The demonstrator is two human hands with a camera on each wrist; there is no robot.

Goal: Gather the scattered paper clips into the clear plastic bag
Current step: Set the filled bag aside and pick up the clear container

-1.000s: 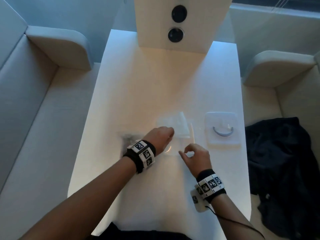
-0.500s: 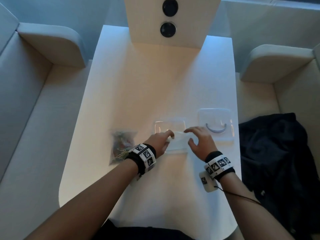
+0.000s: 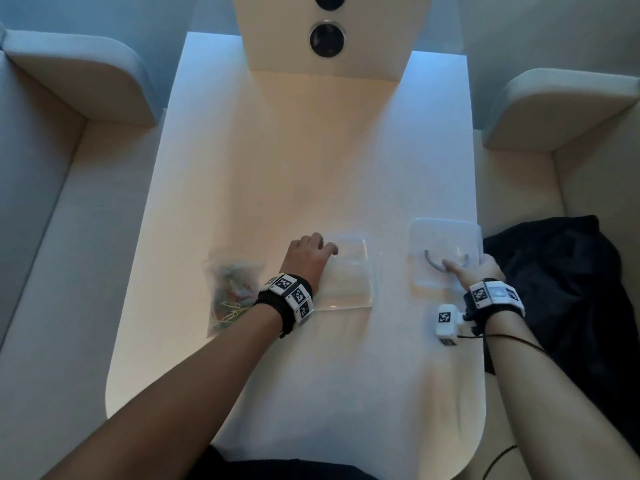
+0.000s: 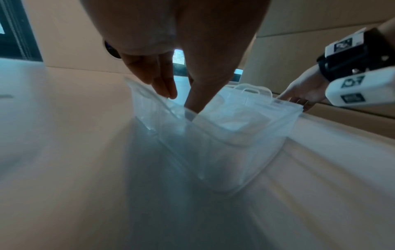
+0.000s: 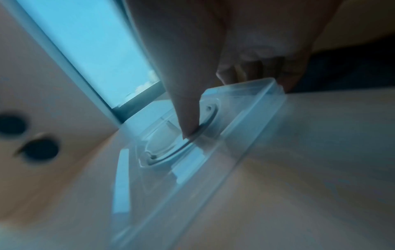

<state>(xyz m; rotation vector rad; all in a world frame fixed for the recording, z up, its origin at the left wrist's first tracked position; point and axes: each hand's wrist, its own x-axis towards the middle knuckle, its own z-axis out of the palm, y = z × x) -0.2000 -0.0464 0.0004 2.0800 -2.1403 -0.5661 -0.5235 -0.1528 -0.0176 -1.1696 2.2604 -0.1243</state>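
A clear plastic bag (image 3: 233, 285) stuffed with coloured paper clips lies on the white table (image 3: 311, 168), left of my left wrist; a few clips (image 3: 230, 311) show at its near end. My left hand (image 3: 310, 256) holds the left wall of a clear plastic box (image 3: 349, 289), thumb inside and fingers (image 4: 162, 84) outside; something white and folded lies in the box (image 4: 224, 160). My right hand (image 3: 474, 270) grips the clear lid (image 3: 443, 237) at its right edge. On the lid (image 5: 235, 135), the thumb (image 5: 188, 118) presses beside the grey handle (image 5: 205, 123).
A dark garment (image 3: 554, 289) lies on the right seat, close to the table's edge and the lid. A white upright panel with two round black sockets (image 3: 327, 38) stands at the table's far end. Padded benches flank both sides.
My right hand has left the box and moved right onto the lid. My left hand has stayed at the box, shifting to its far left wall. The white folded thing now lies inside.
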